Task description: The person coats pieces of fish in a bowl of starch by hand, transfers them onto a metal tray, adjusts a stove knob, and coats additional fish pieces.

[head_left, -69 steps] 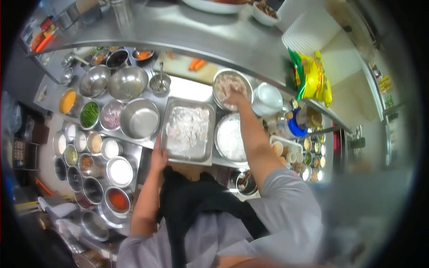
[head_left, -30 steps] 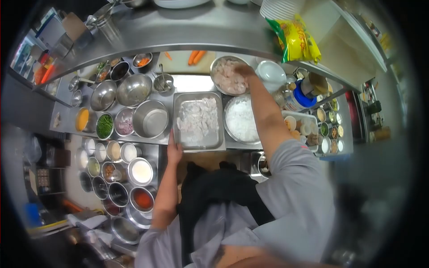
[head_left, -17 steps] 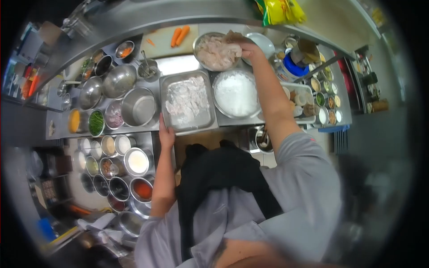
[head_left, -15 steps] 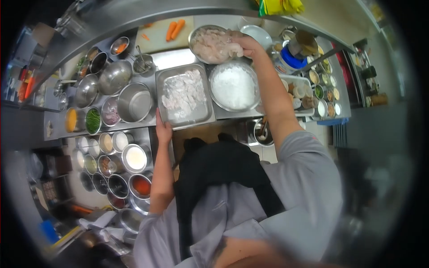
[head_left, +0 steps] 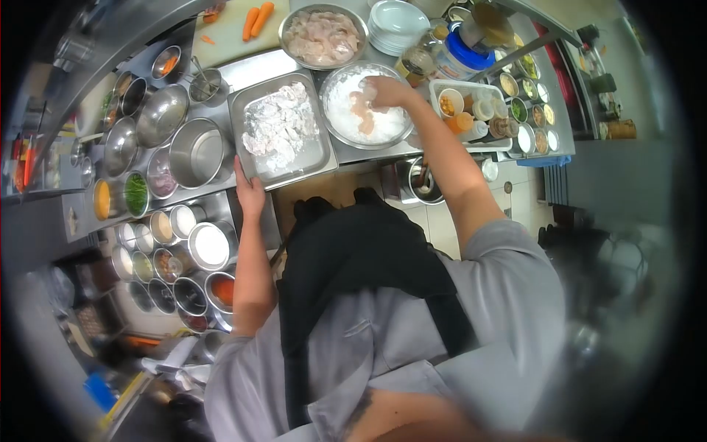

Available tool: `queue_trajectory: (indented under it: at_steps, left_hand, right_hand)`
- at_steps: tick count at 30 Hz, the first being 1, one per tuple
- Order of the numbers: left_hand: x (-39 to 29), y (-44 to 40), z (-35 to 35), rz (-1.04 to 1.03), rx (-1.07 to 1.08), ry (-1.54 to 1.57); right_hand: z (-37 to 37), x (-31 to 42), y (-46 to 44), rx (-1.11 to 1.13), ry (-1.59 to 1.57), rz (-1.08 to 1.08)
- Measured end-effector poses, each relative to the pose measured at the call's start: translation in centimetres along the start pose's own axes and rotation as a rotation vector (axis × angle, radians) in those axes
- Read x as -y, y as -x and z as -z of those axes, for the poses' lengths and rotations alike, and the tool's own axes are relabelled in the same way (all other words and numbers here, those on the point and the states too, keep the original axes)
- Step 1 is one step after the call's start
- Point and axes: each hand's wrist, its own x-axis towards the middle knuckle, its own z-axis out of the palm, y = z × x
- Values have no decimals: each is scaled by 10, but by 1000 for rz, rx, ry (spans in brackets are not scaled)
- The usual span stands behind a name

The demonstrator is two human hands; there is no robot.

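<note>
My left hand (head_left: 251, 194) grips the lower left corner of a rectangular metal tray (head_left: 325, 161), which holds white-coated pieces (head_left: 283, 125). My right hand (head_left: 384, 93) is over the round metal bowl of white powder (head_left: 387, 125), right of the tray. Its fingers are closed round pale raw meat (head_left: 361, 110); some of this lies against the powder, and the fingertips are partly hidden. Beyond the powder, a metal bowl of raw meat pieces (head_left: 322, 37) stands with no hand in it.
Carrots (head_left: 258, 20) lie on a cutting board (head_left: 213, 40) at the back. Stacked white dishes (head_left: 398, 23) and a blue-lidded tub (head_left: 466, 53) stand right of the meat bowl. An empty steel pot (head_left: 199, 152) is left of the tray. An overhead shelf edge crosses the upper left.
My right hand has moved from the meat bowl to the powder bowl, bringing meat with it. My left hand stays at the tray corner. The camera view has shifted.
</note>
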Motion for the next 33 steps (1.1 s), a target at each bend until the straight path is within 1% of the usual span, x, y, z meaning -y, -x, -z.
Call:
queue_trajectory:
  at_steps: [1, 3, 5, 6, 7, 8, 9, 11, 13, 14, 15, 17, 18, 20, 21, 23, 24, 25, 26, 27, 29, 30, 31, 33]
  left_hand:
    - [3, -1, -1, 1, 6, -2]
    - [10, -3, -2, -5, 14, 8]
    - [4, -1, -2, -13, 2, -7]
    - [1, 0, -1, -24, -10, -21]
    - [-1, -1, 0, -22, -10, -21]
    - [-1, -2, 1, 50, 30, -16]
    - [-3, -2, 2, 122, 71, -11]
    - [-7, -1, 3, 126, 70, 7]
    - [-5, -1, 3, 131, 68, 23]
    - [-4, -1, 2, 94, 56, 16]
    - [-2, -1, 2, 58, 44, 10]
    - [1, -2, 0, 74, 48, 24]
    - [1, -2, 1, 89, 52, 37]
    - [1, -2, 1, 89, 50, 29]
    - [1, -2, 0, 88, 48, 23]
    - [3, -2, -1, 58, 31, 16]
    - [4, -1, -2, 25, 14, 8]
    - [3, 0, -1, 27, 17, 8]
    - [-1, 0, 1, 78, 35, 21]
    - [-4, -1, 1, 129, 55, 34]
    - [-6, -3, 2, 138, 65, 37]
    - [-1, -2, 1, 149, 73, 39]
    - [5, -1, -1, 156, 77, 38]
    - [16, -3, -6, -28, -11, -34]
  right_hand:
    - [2, 2, 1, -38, 46, 31]
    - [12, 10, 4, -8, 59, -5]
    - [21, 19, 9, 97, -45, -78]
    - [15, 12, 4, 100, -45, -78]
    - [2, -4, -7, -56, 61, 19]
    - [-5, -13, -12, -212, 167, 116]
    - [-5, -8, -9, -209, 166, 114]
    - [-1, 3, -8, -233, 142, -66]
    - [4, 16, -1, -237, 116, -90]
    - [4, 19, 1, -242, 91, -114]
    - [4, 20, 1, -241, 90, -114]
    - [4, 21, 2, -50, 242, -21]
    - [3, 21, 3, -49, 241, -19]
    - [2, 21, 9, -141, -306, -129]
    - [6, 21, 10, -140, -304, -129]
    - [13, 19, 12, -62, -305, -289]
    - [-3, 2, 5, -57, -305, -292]
    - [-32, -28, -10, -93, -185, -200]
    - [-47, -46, -19, -130, -64, -108]
    - [-49, -31, -13, -129, -64, -110]
    - [-55, 20, -2, -63, 250, -291]
    - [-66, 23, -6, -142, 263, -325]
    - [-69, 22, -10, -134, 263, -327]
    - [-69, 17, -17, -102, 122, -350]
